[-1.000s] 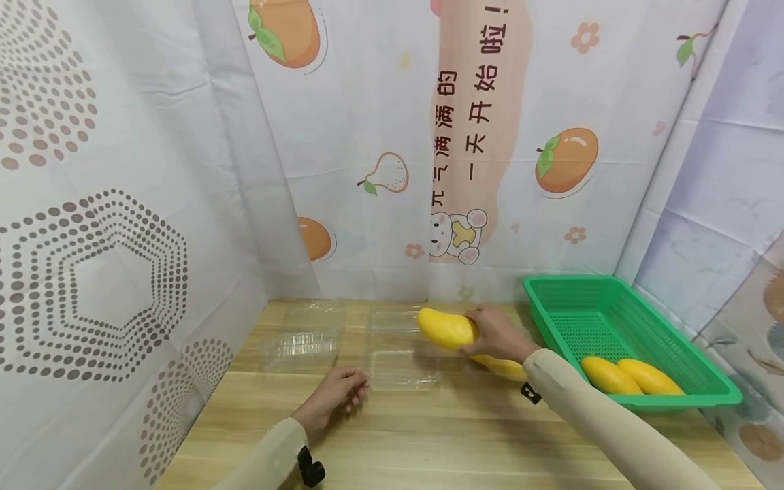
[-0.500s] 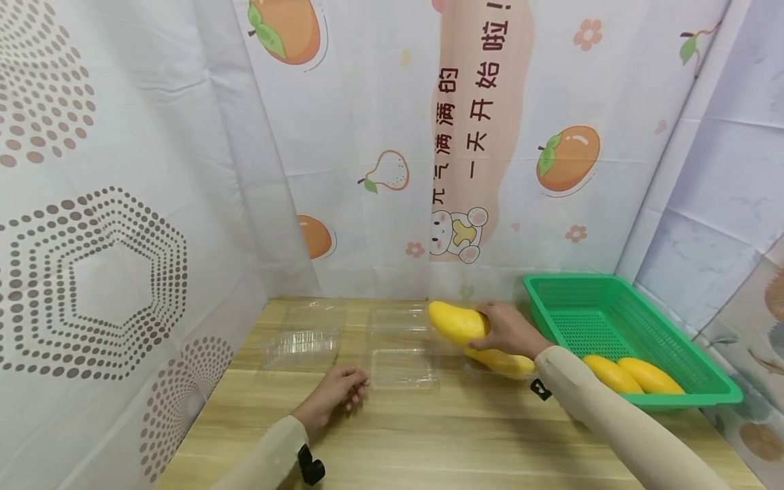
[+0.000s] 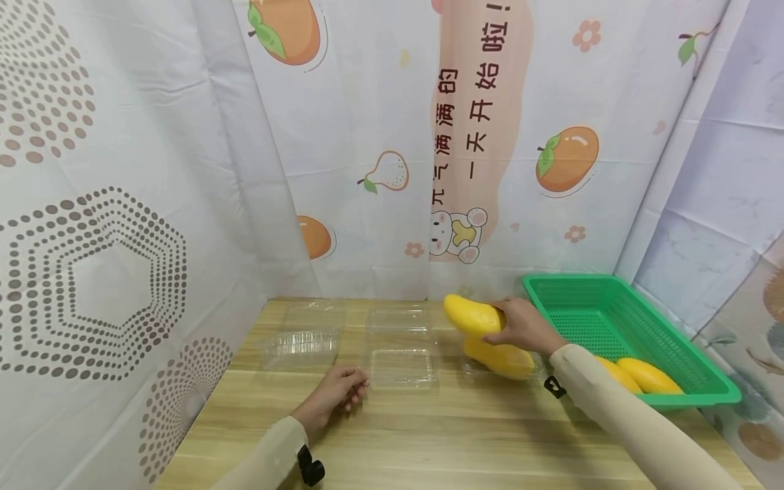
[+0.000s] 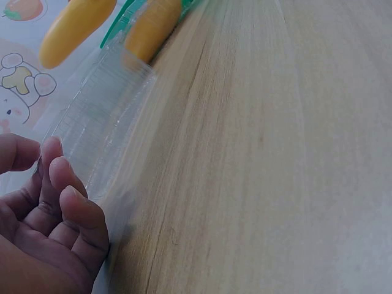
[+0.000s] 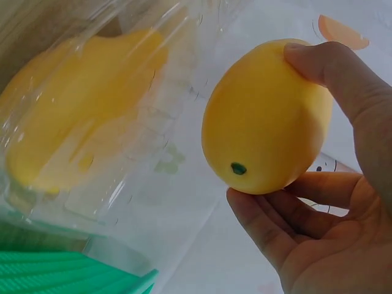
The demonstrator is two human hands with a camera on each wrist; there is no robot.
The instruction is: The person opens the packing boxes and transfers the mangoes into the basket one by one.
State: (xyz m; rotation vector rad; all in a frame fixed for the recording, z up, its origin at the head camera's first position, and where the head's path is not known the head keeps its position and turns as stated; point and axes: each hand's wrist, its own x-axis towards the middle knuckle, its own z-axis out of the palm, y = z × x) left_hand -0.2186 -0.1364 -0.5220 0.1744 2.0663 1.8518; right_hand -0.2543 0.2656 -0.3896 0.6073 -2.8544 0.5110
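Observation:
In the head view my right hand [image 3: 525, 327] holds a yellow mango [image 3: 470, 316] raised above the table, thumb on one side and fingers on the other. The right wrist view shows the dark stem spot of this mango [image 5: 266, 116]. Beneath it, a second mango [image 3: 501, 359] lies in a clear plastic box [image 3: 539, 371]. My left hand [image 3: 335, 396] rests on the table with loosely curled fingers and nothing in them. Just beyond it stands the middle clear plastic box [image 3: 401, 369], its lid folded back.
A green basket [image 3: 686, 344] stands at the right with two mangoes [image 3: 650, 377] at its near end, one partly hidden by my right sleeve. Another clear plastic box [image 3: 306, 346] with its lid up sits at the left. A printed curtain [image 3: 367, 231] hangs behind the wooden table [image 3: 416, 442].
My right hand has moved to the right with the mango, from beside the middle box to above the right box. The left hand has stayed in place.

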